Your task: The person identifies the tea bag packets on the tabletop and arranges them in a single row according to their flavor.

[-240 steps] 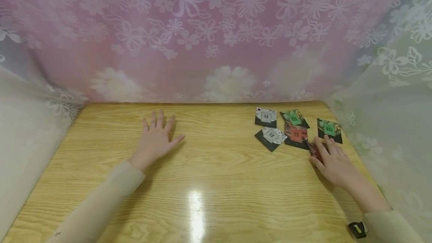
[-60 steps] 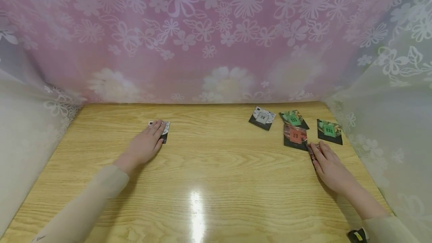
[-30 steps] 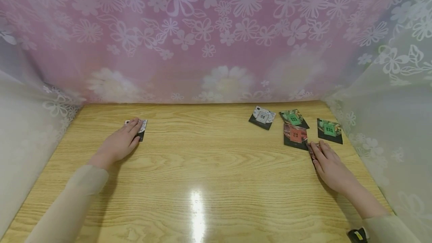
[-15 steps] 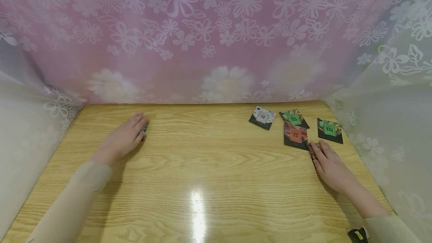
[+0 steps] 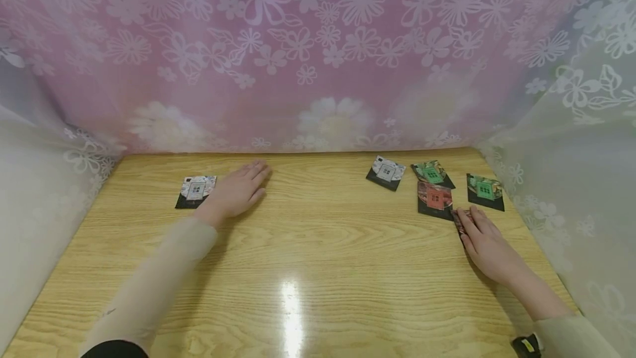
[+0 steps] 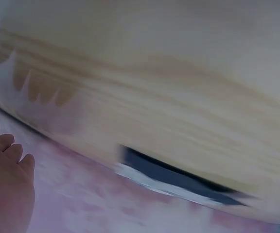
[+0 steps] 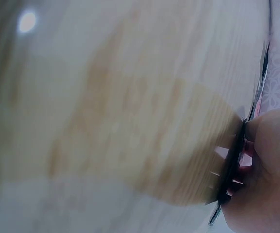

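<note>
My left hand point(image 5: 234, 193) is over the back left of the table, fingers straight and nothing in them. Just left of its wrist a white-and-black square packet point(image 5: 196, 191) lies flat; in the left wrist view this packet point(image 6: 174, 179) shows edge-on, right of the hand. At the right, my right hand point(image 5: 492, 247) rests with straight fingers on a dark red packet point(image 5: 460, 222), mostly hidden under it. The right wrist view shows the dark packet edge point(image 7: 233, 162) against the fingers. Beyond that hand lie a red packet point(image 5: 435, 200) and a green packet point(image 5: 485, 191).
Another green packet point(image 5: 431, 174) overlaps the red one, and a second white packet point(image 5: 386, 173) lies left of them. A flowered pink curtain point(image 5: 308, 59) closes off the table's point(image 5: 318, 247) far edge. Pale curtains hang at both sides. A black strap point(image 5: 526, 346) sits by the right sleeve.
My left hand slid a white packet from the right group to the left, let go, and has moved right off it. The other white packet was turned slightly. The right hand stays on its packet.
</note>
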Demonstrator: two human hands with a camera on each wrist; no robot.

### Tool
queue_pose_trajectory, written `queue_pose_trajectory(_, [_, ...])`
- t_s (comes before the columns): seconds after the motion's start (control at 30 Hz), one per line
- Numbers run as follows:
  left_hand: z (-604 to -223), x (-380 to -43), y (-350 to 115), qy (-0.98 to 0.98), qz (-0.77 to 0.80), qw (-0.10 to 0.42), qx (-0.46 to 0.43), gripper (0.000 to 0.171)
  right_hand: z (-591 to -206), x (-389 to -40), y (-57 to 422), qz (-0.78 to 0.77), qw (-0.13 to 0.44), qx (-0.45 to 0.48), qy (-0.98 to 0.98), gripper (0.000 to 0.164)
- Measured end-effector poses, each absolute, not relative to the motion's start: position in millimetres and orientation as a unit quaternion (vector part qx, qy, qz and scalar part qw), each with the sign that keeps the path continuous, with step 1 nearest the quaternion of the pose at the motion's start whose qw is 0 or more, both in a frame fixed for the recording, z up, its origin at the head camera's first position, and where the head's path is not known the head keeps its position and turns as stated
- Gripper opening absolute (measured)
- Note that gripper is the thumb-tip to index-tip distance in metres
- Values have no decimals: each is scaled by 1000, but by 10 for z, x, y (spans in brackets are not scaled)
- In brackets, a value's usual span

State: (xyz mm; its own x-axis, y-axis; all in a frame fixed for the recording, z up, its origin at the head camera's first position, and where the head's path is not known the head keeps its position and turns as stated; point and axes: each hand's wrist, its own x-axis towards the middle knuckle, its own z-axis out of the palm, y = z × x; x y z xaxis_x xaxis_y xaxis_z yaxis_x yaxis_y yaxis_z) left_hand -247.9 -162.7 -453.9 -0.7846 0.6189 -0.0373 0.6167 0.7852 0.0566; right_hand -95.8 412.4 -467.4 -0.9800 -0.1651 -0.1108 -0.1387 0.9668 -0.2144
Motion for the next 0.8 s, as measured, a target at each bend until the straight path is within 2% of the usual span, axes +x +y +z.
queue_pose_trajectory(0.33, [-4442,-2615,-776,919,-14,44,391,63,-4678,-960,4127,-102,58,-78,990,59])
queue_pose_trajectory(0.8, [-4507,-2772,273,894,-33,24,447,62,-4684,-965,4144,-106,52,-85,989,59])
